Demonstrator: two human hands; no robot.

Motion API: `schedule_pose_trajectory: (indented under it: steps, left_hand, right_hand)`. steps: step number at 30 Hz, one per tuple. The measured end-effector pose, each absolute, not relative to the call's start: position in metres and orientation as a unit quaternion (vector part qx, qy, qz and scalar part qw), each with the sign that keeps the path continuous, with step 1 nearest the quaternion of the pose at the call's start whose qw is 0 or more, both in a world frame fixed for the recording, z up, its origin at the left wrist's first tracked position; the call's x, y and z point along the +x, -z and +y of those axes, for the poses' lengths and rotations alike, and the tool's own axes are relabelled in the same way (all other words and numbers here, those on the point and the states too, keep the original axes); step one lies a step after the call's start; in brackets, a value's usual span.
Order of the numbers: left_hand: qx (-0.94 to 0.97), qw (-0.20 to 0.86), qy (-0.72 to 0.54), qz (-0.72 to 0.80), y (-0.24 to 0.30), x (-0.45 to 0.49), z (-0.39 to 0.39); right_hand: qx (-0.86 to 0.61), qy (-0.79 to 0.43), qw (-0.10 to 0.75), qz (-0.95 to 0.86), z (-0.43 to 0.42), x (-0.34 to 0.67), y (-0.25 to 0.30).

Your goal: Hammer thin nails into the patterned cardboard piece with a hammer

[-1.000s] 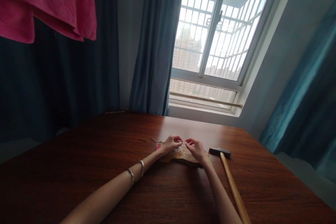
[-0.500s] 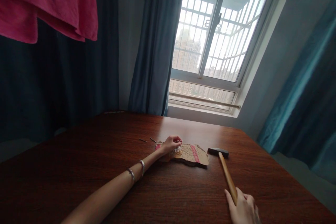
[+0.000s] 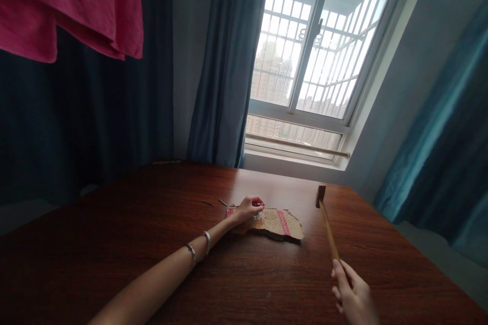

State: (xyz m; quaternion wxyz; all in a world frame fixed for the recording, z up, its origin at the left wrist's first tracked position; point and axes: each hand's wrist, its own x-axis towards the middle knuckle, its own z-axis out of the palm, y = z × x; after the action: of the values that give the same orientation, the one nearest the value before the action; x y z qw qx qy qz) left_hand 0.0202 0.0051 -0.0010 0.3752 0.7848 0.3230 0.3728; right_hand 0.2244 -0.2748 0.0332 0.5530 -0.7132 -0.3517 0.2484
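My right hand (image 3: 354,289) is wrapped round the wooden handle of a hammer (image 3: 328,231). The hammer's dark head points away from me and appears raised off the tabletop, to the right of a tan cardboard-like piece (image 3: 293,224). That piece has a wavy front edge, many small dark holes or dots and pink bands. Over its left part my left hand (image 3: 249,209) is closed in a pinch on a thin metal punch (image 3: 262,212), mostly hidden by the fingers. Two bracelets circle my left wrist.
Two slim metal rods (image 3: 215,202) lie on the brown wooden table (image 3: 236,284), left of the tan piece. Blue curtains (image 3: 224,71) and a barred window (image 3: 305,61) stand behind. A pink cloth (image 3: 84,5) hangs at upper left.
My right hand has lifted the hammer, and its head has turned from lying sideways to upright. The grip has changed from resting over the handle to wrapping it. My left hand stays in place.
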Motion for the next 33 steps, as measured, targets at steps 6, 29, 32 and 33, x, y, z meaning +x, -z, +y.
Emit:
schedule_pose_trajectory:
  steps: [6,29,32,33]
  left_hand:
    - [0.784,0.372,-0.379,0.322,-0.003,0.019,0.001]
    - [0.801,0.35,-0.374,0.311,-0.007,0.015,-0.002]
    - [0.801,0.352,-0.376,0.305,-0.005,0.016,-0.001]
    - [0.8,0.353,-0.375,0.307,-0.005,0.016,-0.001]
  right_hand:
    - [-0.572,-0.454,0.598,-0.33,-0.274,0.181,-0.074]
    - [-0.559,-0.492,0.526,-0.41,-0.248,0.145,-0.069]
    - [-0.555,-0.485,0.526,-0.424,-0.248,0.146,-0.064]
    - [-0.556,-0.483,0.525,-0.426,-0.247,0.147,-0.063]
